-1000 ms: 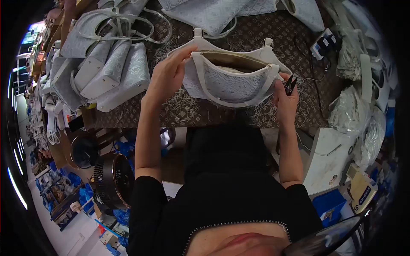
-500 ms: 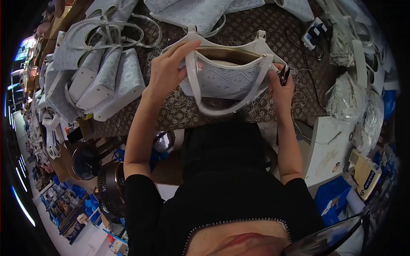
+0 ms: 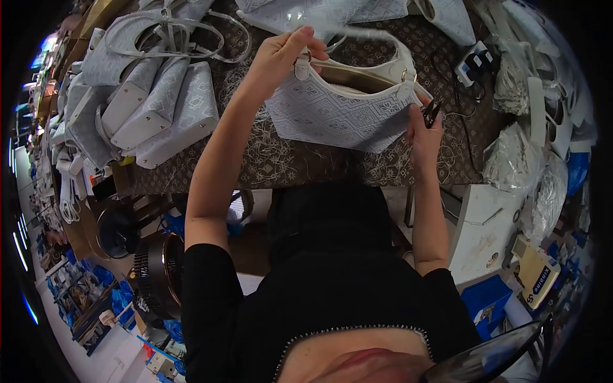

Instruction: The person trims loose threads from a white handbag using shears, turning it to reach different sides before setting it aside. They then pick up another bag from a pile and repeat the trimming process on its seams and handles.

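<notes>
A white and pale-grey patterned handbag [image 3: 341, 118] is held over the near part of the table, its zipped top open on a brown lining. My left hand [image 3: 281, 60] is closed around the left base of the bag's handle [image 3: 377, 35], by a metal ring. That handle arches over the far side of the bag. My right hand [image 3: 424, 134] pinches the bag's right end, and a small pair of dark thread snips [image 3: 432, 113] sticks up from the same hand. The fingers behind the bag are partly hidden.
Loose thread ends [image 3: 268, 153] litter the brown patterned tablecloth [image 3: 179, 182]. Similar handbags [image 3: 172, 108] stand in a cluster at the left; others lie along the back. A power strip [image 3: 472, 64] with a cable and clear plastic-wrapped bundles [image 3: 511, 156] are on the right.
The bag's handle has swung from the near side to the far side, with my left hand moving up and slightly right. The bag has turned, showing more of its near face.
</notes>
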The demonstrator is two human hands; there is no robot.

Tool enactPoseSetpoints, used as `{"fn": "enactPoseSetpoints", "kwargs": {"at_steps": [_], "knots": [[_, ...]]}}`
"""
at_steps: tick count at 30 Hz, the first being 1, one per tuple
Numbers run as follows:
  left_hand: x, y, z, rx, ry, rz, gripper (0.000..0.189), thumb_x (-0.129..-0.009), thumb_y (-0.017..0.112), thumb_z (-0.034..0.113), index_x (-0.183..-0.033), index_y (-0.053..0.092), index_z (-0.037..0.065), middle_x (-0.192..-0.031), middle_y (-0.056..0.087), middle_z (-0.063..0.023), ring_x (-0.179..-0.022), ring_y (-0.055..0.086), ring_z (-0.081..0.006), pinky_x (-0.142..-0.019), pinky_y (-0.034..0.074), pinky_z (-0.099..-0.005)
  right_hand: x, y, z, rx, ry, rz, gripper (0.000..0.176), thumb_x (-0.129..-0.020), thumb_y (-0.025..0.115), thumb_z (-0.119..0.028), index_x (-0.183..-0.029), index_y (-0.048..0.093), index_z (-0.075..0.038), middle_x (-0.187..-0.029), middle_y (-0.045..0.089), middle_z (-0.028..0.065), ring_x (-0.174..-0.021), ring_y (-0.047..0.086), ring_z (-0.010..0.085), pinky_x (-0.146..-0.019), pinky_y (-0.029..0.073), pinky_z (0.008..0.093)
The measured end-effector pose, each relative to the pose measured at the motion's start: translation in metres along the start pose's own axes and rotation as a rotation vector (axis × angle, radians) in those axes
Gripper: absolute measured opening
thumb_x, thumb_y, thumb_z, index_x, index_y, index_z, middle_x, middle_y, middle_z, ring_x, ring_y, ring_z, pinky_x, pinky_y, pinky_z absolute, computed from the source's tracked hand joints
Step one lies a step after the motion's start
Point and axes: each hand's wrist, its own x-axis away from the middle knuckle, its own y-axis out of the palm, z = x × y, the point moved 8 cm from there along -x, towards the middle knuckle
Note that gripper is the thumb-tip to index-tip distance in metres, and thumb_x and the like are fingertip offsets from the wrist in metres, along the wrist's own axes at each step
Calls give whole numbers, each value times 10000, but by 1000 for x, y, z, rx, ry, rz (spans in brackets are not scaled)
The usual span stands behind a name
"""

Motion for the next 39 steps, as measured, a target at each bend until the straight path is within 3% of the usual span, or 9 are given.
{"fn": "enactPoseSetpoints", "kwargs": {"at_steps": [24,26,27,30,32,33,35,39], "knots": [[2,-6,-2,0,14,-51,524,-958,329,426,-1099,558,-24,-909,647,-128,-752,643,-177,-702,513,-280,-2,0,3,-29,-23,-10,314,-836,631,-173,-1113,554,-47,-574,447,-60,-463,371,15,-405,264,179],[3,-6,-2,8,-10,-35,568,-936,348,480,-1084,582,-16,-901,651,-129,-768,651,-194,-815,481,-322,-2,0,3,-26,-29,-4,312,-837,629,-169,-1114,553,-46,-573,444,-61,-462,369,15,-404,263,178],[4,-7,-1,5,-12,-34,568,-936,348,480,-1084,582,-16,-901,651,-129,-768,651,-194,-815,481,-322,-2,0,2,-24,-33,-3,309,-839,626,-167,-1114,553,-47,-575,444,-60,-460,368,14,-403,263,178],[6,-5,1,7,8,-96,529,-950,342,429,-1139,548,-20,-949,639,-140,-820,644,-200,-834,473,-328,-2,0,3,-21,-34,-3,304,-841,622,-161,-1114,553,-47,-578,445,-60,-458,367,13,-402,261,178],[9,-2,5,114,45,-232,415,-947,337,239,-1246,446,-26,-1069,598,-156,-939,605,-216,-847,467,-333,-2,-1,3,-18,-30,-3,301,-842,619,-157,-1114,553,-47,-580,446,-59,-457,366,13,-401,260,179],[10,-5,3,115,43,-233,415,-947,337,239,-1246,446,-26,-1069,598,-156,-939,605,-216,-847,467,-333,-2,-1,4,-16,-30,0,298,-842,618,-155,-1113,554,-48,-579,445,-60,-457,366,13,-400,260,179],[13,-5,3,114,80,-314,474,-845,376,75,-1310,374,-15,-1166,551,-166,-1061,556,-237,-928,430,-361,-3,0,4,-13,-29,3,295,-842,617,-152,-1112,555,-48,-578,445,-60,-457,366,12,-400,259,179],[19,-5,7,40,145,-331,598,-735,396,-27,-1331,349,-1,-1218,521,-172,-1124,524,-252,-970,405,-379,-2,0,3,25,-47,15,283,-865,606,-219,-1103,566,-71,-543,428,-63,-427,337,13,-389,259,176]]}}
